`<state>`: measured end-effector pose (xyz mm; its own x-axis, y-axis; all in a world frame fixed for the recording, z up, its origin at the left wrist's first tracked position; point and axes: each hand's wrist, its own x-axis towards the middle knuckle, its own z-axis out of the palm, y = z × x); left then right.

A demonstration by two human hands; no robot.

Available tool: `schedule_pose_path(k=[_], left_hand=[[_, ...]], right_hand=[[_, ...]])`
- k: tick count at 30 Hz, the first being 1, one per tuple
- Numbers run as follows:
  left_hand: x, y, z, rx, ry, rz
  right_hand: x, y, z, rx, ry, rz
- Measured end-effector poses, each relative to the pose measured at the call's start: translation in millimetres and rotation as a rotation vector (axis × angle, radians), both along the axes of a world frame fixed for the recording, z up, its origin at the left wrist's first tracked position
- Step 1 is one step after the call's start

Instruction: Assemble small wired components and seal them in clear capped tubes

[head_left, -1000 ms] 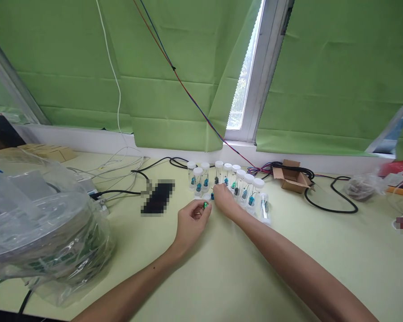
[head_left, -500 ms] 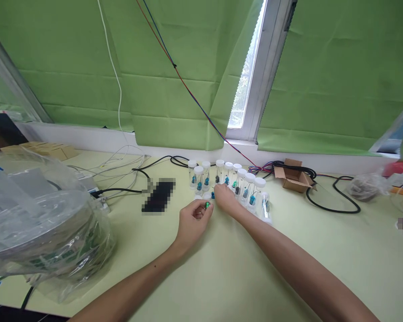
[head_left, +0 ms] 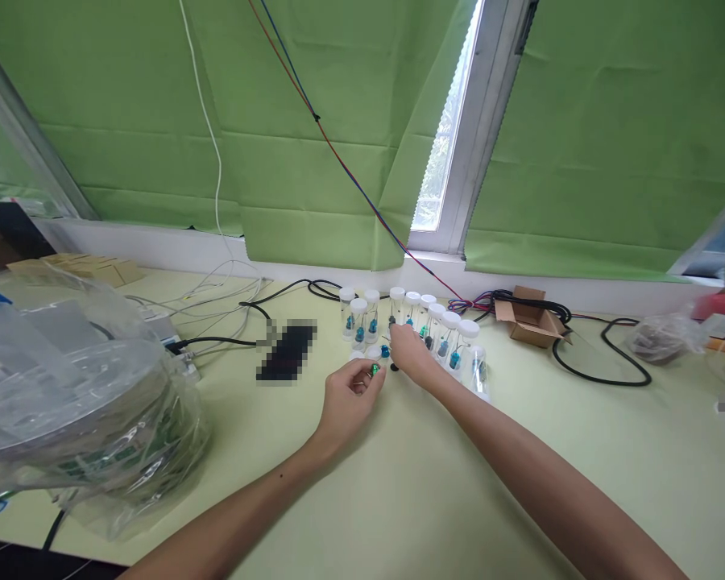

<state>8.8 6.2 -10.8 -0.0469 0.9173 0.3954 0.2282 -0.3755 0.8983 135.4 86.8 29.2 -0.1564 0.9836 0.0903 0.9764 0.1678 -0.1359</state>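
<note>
My left hand is closed, pinching a small shiny green part between thumb and fingertips just above the table. To its right, my right hand reaches in among the clear vials, its fingers curled and pointing away; whatever they grip is hidden. A small blue part lies just left of the right hand, and a small dark round piece is under its near edge. White-capped upright vials stand behind, with small blue, green or dark parts inside. Two white caps sit low beside the left fingertips.
One clear vial stands at the right end of the group. An open cardboard box and black cable lie farther right. A dark pixelated object is left of the hands. A large plastic-wrapped device occupies the left.
My right hand has shifted slightly right and up, uncovering more of the blue part and the dark round piece. The left hand keeps its pinch on the green part, almost unmoved.
</note>
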Motion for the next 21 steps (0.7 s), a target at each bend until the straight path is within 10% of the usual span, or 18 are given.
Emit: schedule_pose_path(k=[15, 21], left_hand=[[-0.3, 1.6, -0.7, -0.064, 0.046, -0.004], [-1.1, 2.6, -2.8, -0.057, 0.050, 0.001]], right_hand=[[-2.5, -19.0, -1.2, 0.244, 0.234, 0.174], [6.5, -46.6, -17.2, 0.509, 0.713, 0.271]])
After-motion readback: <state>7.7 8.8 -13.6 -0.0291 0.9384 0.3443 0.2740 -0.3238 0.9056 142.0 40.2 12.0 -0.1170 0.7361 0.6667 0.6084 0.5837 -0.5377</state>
